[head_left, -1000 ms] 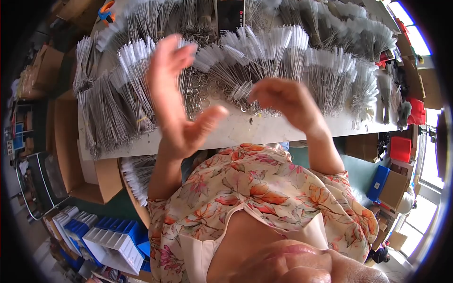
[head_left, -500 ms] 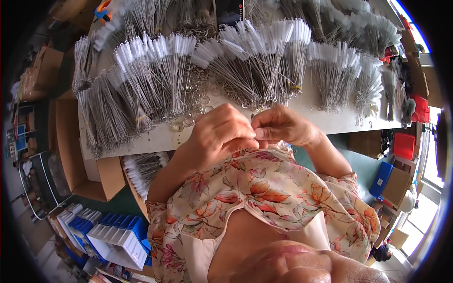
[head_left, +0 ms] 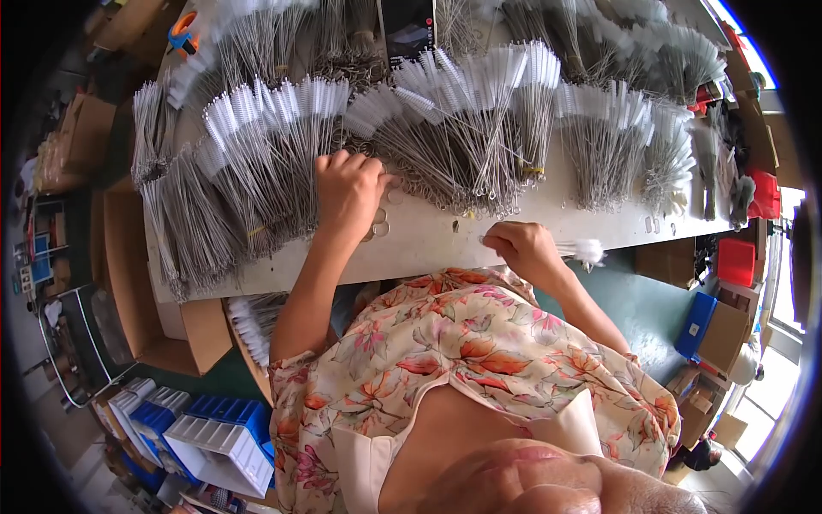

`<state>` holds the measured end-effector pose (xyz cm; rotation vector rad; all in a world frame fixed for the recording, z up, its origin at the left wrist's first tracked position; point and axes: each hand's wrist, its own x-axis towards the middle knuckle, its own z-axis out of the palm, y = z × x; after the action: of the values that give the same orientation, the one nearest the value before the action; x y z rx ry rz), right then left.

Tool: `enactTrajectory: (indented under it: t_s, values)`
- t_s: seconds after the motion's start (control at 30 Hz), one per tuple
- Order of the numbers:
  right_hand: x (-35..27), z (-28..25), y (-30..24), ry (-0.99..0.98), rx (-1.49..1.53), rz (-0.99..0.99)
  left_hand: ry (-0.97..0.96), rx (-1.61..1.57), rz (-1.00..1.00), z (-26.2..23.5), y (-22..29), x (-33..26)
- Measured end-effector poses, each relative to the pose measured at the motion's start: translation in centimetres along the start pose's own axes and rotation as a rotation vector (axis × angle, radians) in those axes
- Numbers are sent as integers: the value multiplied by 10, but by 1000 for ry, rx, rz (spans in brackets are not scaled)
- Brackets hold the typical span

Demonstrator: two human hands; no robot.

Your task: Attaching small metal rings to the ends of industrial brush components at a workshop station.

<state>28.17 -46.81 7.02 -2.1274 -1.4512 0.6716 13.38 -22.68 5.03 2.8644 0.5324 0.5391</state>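
Note:
My right hand [head_left: 526, 250] is closed at the table's front edge, fingers pinched on a wire-handled straw brush. The white bristle head of that straw brush [head_left: 587, 250] sticks out beyond the hand, to the right; most of its wire is hidden. Farther left, my left hand [head_left: 349, 190] reaches down over a scatter of metal split rings [head_left: 380, 218] with its fingers curled. Its fingertips are out of sight, so whatever they pinch cannot be made out. Just beyond both hands lie bundles of similar straw brushes [head_left: 479, 120], bristles pointing away and wire loops toward me.
More brush bundles [head_left: 274, 146] cover the white table [head_left: 342, 270] to the left and far side. Orange-handled scissors [head_left: 181, 36] and a black printed card [head_left: 408, 30] lie at the back. A cardboard box [head_left: 163, 343] and blue and white bins [head_left: 221, 441] stand at left.
My hands have parted from their meeting point near my chest. The left hand moved up and left to the rings; the right shifted slightly right, and the brush's bristles now show.

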Motion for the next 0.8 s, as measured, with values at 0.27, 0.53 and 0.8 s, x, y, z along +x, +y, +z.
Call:
enactTrajectory:
  t_s: [0.27, 0.53, 0.8]
  values:
    - [44, -43, -65, -13, 788, -39, 110, -1264, -357, -55, 52, 2]
    - [69, -26, -92, 84, 931, -267, 273, -1631, -430, -46, 62, -4]
    - [67, -39, -96, 90, 744, -390, 224, -1225, -275, -68, 60, -6]
